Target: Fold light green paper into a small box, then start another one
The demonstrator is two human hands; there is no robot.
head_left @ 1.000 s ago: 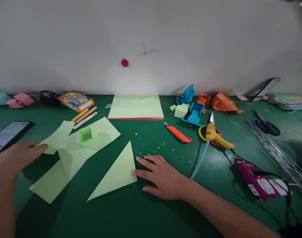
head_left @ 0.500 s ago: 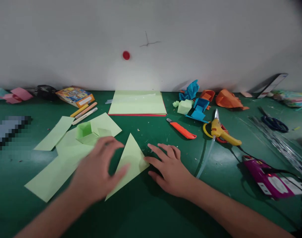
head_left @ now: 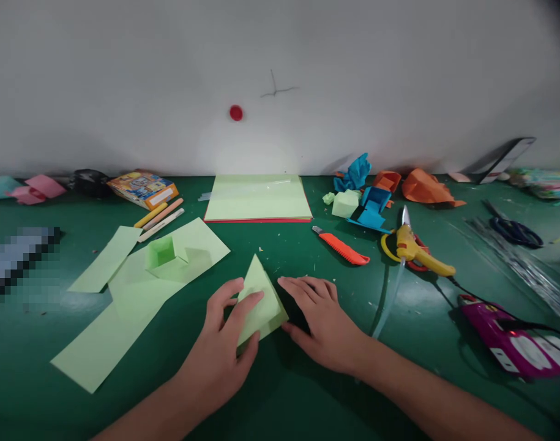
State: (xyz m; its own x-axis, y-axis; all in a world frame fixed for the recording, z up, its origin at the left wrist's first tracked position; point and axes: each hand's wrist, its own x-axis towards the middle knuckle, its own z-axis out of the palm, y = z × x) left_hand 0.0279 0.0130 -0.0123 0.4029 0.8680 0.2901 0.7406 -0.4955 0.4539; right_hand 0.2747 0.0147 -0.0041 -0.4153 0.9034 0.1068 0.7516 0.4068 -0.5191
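Between my hands a pale green sheet of paper (head_left: 262,303) lies folded into a triangle, its point facing away from me. My left hand (head_left: 227,343) grips its left side, with the index finger pressed on top and the thumb by the near edge. That left side is folded over towards the right corner. My right hand (head_left: 323,324) rests at the right corner, fingers stretched forward and apart from the thumb; whether the thumb touches the paper is hard to tell.
Left are green paper strips (head_left: 108,343), a small open green paper box (head_left: 169,257) and crayon-like sticks (head_left: 160,214). A stack of green sheets (head_left: 256,199) lies by the wall. Right are a box cutter (head_left: 341,246), a yellow glue gun (head_left: 412,248) over scissors, and a magenta device (head_left: 504,343).
My left hand has moved right onto the paper and gripped it. The triangle's left side is now folded over to the right. My right hand stays by the right corner.
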